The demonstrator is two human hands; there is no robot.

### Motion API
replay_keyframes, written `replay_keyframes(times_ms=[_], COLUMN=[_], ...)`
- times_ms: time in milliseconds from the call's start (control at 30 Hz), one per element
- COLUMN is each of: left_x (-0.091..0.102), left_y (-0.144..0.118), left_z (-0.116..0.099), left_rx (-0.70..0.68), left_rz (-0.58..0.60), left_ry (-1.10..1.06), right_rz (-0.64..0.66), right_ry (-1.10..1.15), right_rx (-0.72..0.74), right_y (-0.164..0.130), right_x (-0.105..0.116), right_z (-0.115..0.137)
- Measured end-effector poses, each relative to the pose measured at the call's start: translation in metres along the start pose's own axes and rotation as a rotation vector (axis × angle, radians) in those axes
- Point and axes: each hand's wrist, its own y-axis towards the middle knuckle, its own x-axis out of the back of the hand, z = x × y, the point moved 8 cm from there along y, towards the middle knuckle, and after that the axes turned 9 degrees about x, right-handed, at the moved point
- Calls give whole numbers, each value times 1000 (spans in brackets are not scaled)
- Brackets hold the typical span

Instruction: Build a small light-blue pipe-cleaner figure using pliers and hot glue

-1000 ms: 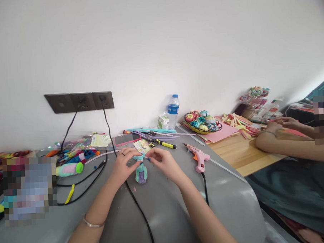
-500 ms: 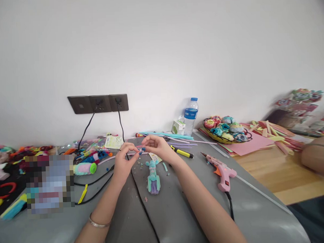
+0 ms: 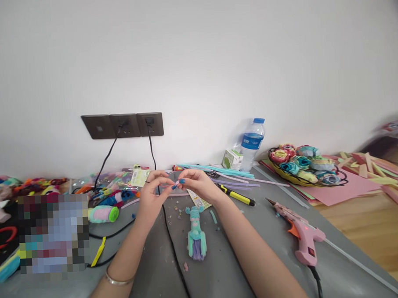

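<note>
Raised just above the grey table (image 3: pixel 224 271), left hand (image 3: pixel 152 196) and right hand (image 3: pixel 198 184) meet fingertip to fingertip, pinching between them a small blue bead-like piece (image 3: pixel 178 183); both grips closed on it, thumbs and forefingers curled in. Too small to tell more about the piece itself.

Directly below the pinch, nearer the wearer: a teal and purple fuzzy figure (image 3: pixel 196 232) lying flat on the table, head toward the hands, untouched. Scattered crumbs of fluff around it. Just left of the figure, a black cable (image 3: pixel 173 251) running under the left wrist and up to the wall sockets (image 3: pixel 122 125) well beyond the grip.

Right of the grip and nearer: a pink glue gun (image 3: pixel 300 232) resting on its side, nozzle pointing back toward the hands. Close beside the right wrist, a yellow-handled tool (image 3: pixel 237 194).

Left of the grip: a green-ended fuzzy roll (image 3: pixel 103 213), a yellow strip (image 3: pixel 98 251), then a heap of coloured craft bits (image 3: pixel 108 188).

Behind the grip: long pale-blue and purple sticks (image 3: pixel 216 170), a small green carton (image 3: pixel 231 159), a water bottle (image 3: pixel 252 143). Farther right: a wire basket of fabric roses (image 3: pixel 301 162) over pink paper sheets (image 3: pixel 339 187).
</note>
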Motion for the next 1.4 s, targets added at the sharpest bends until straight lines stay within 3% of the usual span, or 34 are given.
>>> replay_keyframes(times_ms=[267,533,1033,1300,1400], left_x=[-7,-10,-14,-8,-12], left_y=[-5,-8,-8,-7,-8], left_z=[5,0,5,11,8], left_rx=[51,38,47,91,84], left_rz=[93,14,130,-8,41], left_ry=[-40,23,-56,-81,-100], right_rz=[34,-7,83,41,46], right_ry=[36,-9,-7,64,67], right_rx=[-34,-54,-70,-72,-61], right_y=[-5,-7,-12,-12,-12], right_x=[-2,3,-5,-4,-5], right_z=[-7,-11,-6,-7,-5])
